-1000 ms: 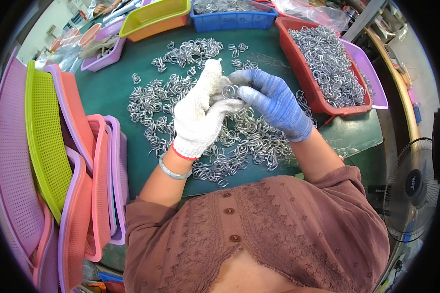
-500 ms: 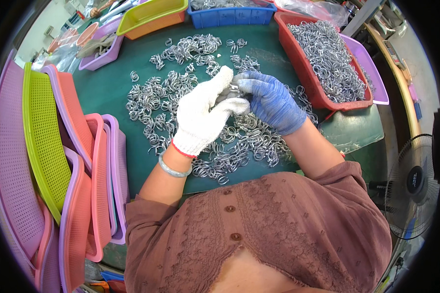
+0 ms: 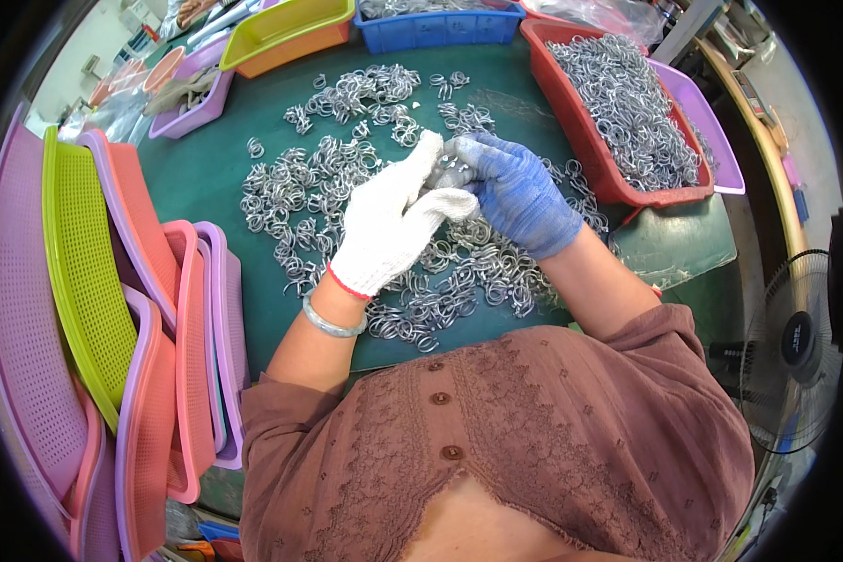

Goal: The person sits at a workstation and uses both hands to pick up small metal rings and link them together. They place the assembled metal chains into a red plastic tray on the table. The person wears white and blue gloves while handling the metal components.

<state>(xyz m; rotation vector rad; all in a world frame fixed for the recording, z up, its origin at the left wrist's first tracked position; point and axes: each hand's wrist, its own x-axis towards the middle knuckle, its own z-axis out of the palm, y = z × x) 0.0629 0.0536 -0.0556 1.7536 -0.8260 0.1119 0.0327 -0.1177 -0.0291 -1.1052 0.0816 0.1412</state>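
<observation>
My left hand (image 3: 389,220), in a white knit glove, and my right hand (image 3: 515,192), in a blue glove, meet above the green table (image 3: 206,187). Together they pinch a small metal ring clip (image 3: 448,175) between their fingertips. Under and around both hands lies a wide scatter of several similar loose metal clips (image 3: 440,272). A metal bangle (image 3: 332,323) circles my left wrist.
A red tray (image 3: 590,150) full of metal clips stands at the right, over a purple tray (image 3: 712,140). Blue (image 3: 431,28), yellow-green (image 3: 281,33) and purple (image 3: 192,103) trays line the far edge. Stacked mesh baskets (image 3: 75,309) fill the left. A fan (image 3: 796,347) stands at the right.
Both hands have stayed together over the pile, with fingers shifting slightly as they work the small clip held between them. The view has tilted a little.
</observation>
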